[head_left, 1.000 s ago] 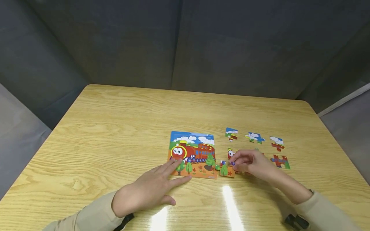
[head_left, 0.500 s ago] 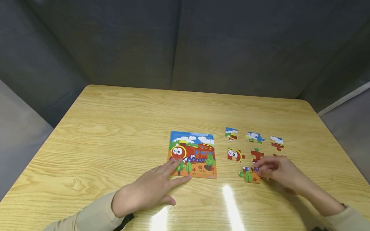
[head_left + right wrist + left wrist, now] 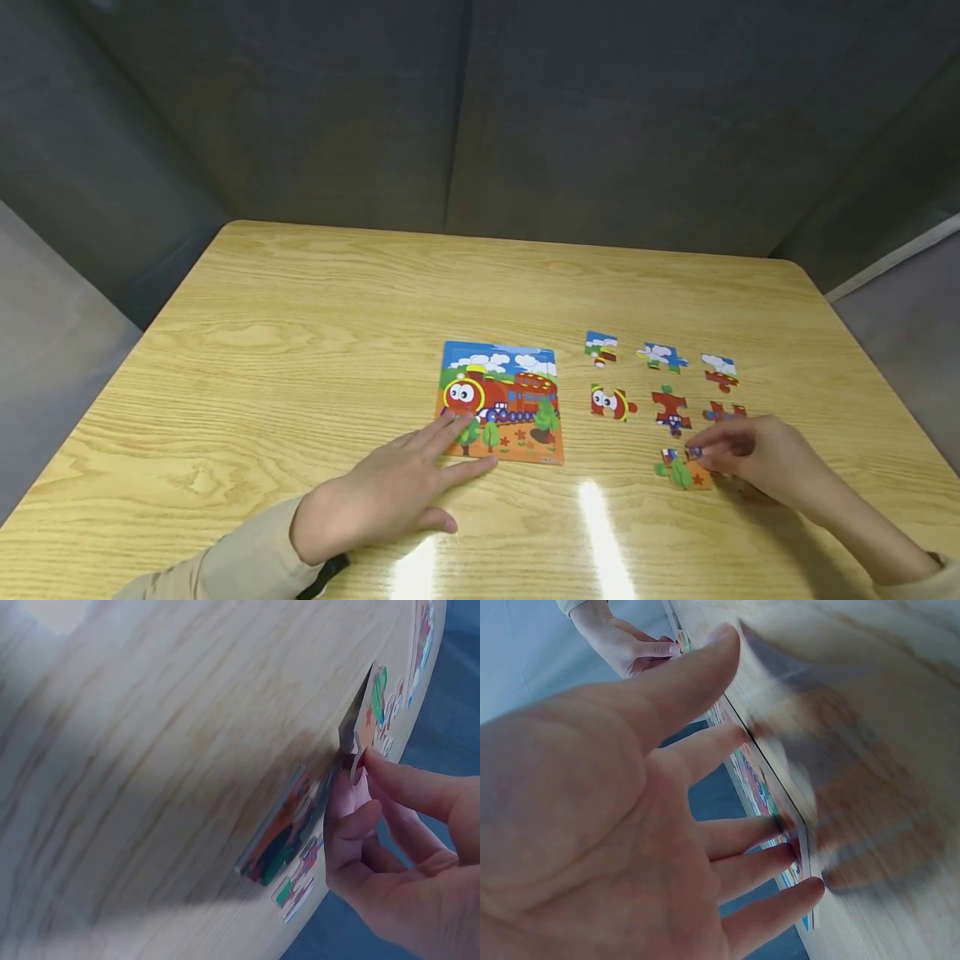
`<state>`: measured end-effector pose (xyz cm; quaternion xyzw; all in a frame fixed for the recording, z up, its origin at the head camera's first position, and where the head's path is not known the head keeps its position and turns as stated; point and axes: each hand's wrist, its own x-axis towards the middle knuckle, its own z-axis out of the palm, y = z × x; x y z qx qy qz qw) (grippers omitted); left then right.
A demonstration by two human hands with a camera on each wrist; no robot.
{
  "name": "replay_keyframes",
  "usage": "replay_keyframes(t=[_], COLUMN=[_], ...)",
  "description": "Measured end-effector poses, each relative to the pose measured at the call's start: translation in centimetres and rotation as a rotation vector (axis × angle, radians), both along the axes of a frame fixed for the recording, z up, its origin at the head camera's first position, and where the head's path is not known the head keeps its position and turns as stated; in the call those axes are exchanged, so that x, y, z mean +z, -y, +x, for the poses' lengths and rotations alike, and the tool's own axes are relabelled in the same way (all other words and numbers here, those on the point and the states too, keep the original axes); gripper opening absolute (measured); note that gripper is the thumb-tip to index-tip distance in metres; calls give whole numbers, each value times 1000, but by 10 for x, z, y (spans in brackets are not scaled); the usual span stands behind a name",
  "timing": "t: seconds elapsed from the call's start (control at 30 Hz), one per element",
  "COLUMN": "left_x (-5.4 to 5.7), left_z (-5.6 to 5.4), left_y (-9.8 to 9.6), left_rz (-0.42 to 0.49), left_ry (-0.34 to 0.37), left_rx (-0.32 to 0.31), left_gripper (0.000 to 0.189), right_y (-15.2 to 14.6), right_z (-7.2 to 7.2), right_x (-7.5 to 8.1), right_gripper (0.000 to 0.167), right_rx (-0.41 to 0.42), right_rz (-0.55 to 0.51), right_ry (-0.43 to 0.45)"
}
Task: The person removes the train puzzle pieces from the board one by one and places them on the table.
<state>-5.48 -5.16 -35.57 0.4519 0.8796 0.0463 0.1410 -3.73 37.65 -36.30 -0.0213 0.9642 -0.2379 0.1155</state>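
Observation:
In the head view my left hand [image 3: 397, 492] lies with straight, spread fingertips on the lower left of a square train picture puzzle [image 3: 525, 442]. The left wrist view shows those fingertips at the puzzle's edge [image 3: 808, 859]. Over on the right, my right hand [image 3: 776, 462] pinches a jigsaw piece [image 3: 684, 473] with a green tree on orange ground. Seen from the right wrist, this piece [image 3: 364, 720] is tilted between thumb and fingers, its underside in shadow. Another orange and green jigsaw piece [image 3: 276, 834] lies on the table below that hand, mostly hidden in the head view.
Several jigsaw pieces lie in rows right of the puzzle: a sky row with a cloud piece [image 3: 662, 357], and below it an eyes piece [image 3: 611, 402] and a red train piece [image 3: 670, 410]. Dark fabric panels [image 3: 450, 117] stand behind the wooden table [image 3: 300, 333].
My right hand has carried the tree piece from beside the puzzle's lower right corner toward the right and nearer to me, uncovering the middle-row pieces. My left hand has stayed in place.

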Motion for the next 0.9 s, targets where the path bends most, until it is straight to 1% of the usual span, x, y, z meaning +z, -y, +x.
replay_keyframes(t=[0.07,0.3,0.5,0.77,0.9], left_x=[0,1,1,1,2], left_z=[0,-1,-2,-3,-3], left_y=[0,1,1,1,3], left_rz=[1,1,-9,-4,6], left_ry=[3,3,1,17,8], left_rx=[3,-3,-9,-14,-21], left_gripper=[74,74,73,73,73], right_y=[-1,1,2,5,15], right_z=[1,4,4,5,1], right_x=[-1,-2,-3,-1,0], right_gripper=[13,11,13,12,11], right_rx=[5,-25,-16,-21,0], right_rz=[22,21,44,24,-38], right_ry=[-24,-50,-78,-78,-103])
